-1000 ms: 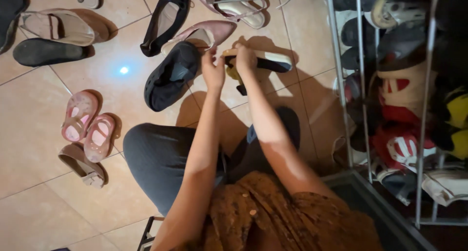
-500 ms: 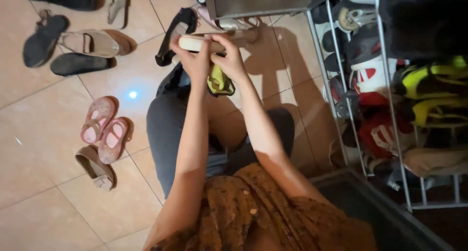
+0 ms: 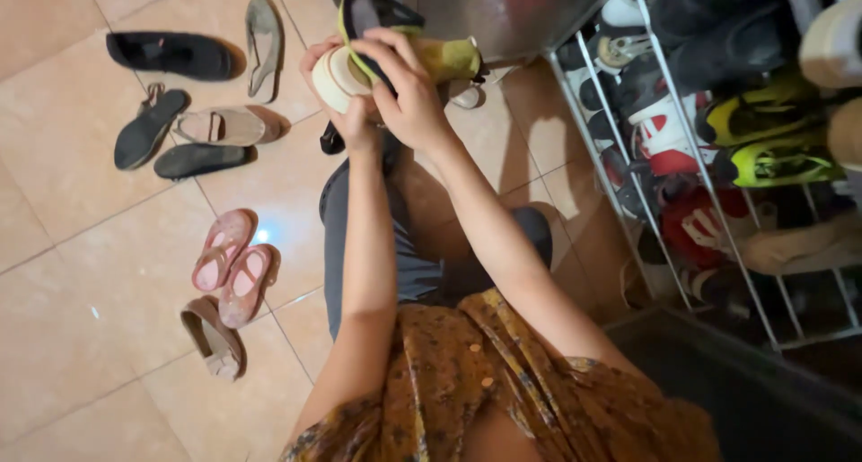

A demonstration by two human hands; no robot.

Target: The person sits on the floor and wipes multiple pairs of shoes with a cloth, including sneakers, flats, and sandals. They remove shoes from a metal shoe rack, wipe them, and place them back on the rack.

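I hold a cream-soled shoe (image 3: 337,76) up in front of me, sole end toward the camera. My left hand (image 3: 346,112) grips it from below. My right hand (image 3: 404,89) lies over the top of the shoe with a yellow-green cloth (image 3: 444,58) pressed against it. A strip of the cloth curves over the sole. Both arms are raised above my knee in grey trousers (image 3: 359,220).
A metal shoe rack (image 3: 628,157) full of shoes stands at right. On the tiled floor lie pink child sandals (image 3: 233,264), a brown sandal (image 3: 211,336), beige and black flats (image 3: 193,143) and a black shoe (image 3: 166,53). A grey metal cabinet (image 3: 503,8) is ahead.
Both hands lifted the shoe off the floor and raised it toward the camera. The cloth went from hanging below the shoe to lying over it. The view tilted, so the floor shoes shifted.
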